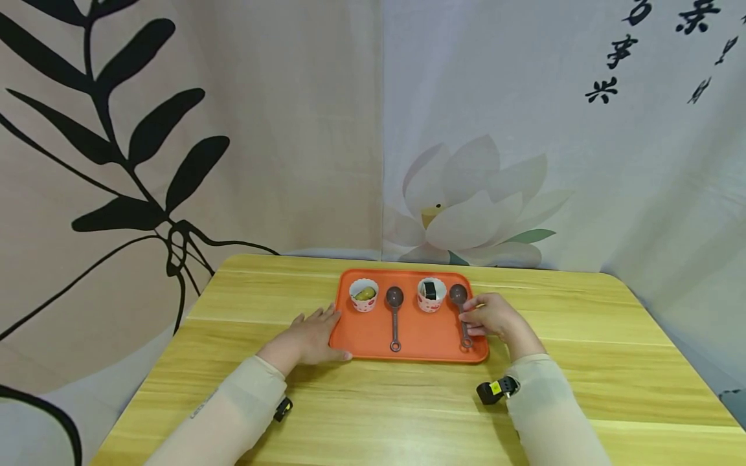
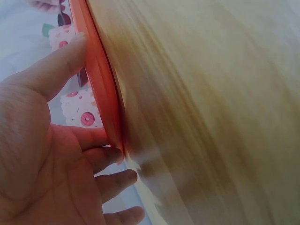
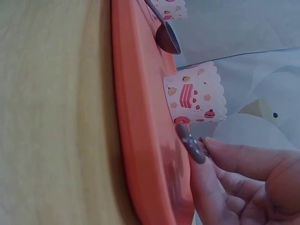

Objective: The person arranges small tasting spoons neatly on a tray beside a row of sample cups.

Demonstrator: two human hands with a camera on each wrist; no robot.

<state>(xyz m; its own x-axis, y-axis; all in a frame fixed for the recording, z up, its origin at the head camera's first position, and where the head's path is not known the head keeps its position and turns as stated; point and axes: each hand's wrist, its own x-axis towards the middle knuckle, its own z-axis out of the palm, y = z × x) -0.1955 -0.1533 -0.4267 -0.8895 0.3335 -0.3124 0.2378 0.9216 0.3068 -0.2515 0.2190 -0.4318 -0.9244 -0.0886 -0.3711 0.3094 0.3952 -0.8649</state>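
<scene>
An orange tray (image 1: 361, 338) lies on the table, bearing two patterned paper cups and two grey-brown spoons. My left hand (image 1: 309, 338) touches the tray's left end with fingers fairly straight, the thumb along the front edge. With thumb and fingers, my right hand (image 1: 497, 317) pinches the handle of the right spoon (image 1: 458, 295), its bowl pointing to the back. In the right wrist view that spoon (image 3: 191, 144) shows end-on between the fingertips. The other spoon (image 1: 395, 318) lies between the cups. Yellow-green pieces fill the left cup (image 1: 364, 305); a black-and-white piece sits in the right cup (image 1: 430, 305).
Wood-grain table (image 1: 373, 414) surrounds the tray on all sides. Behind it hangs a pale curtain (image 1: 303, 129) printed with leaves, a lotus and characters. A small black device (image 1: 497, 389) is strapped at the right wrist.
</scene>
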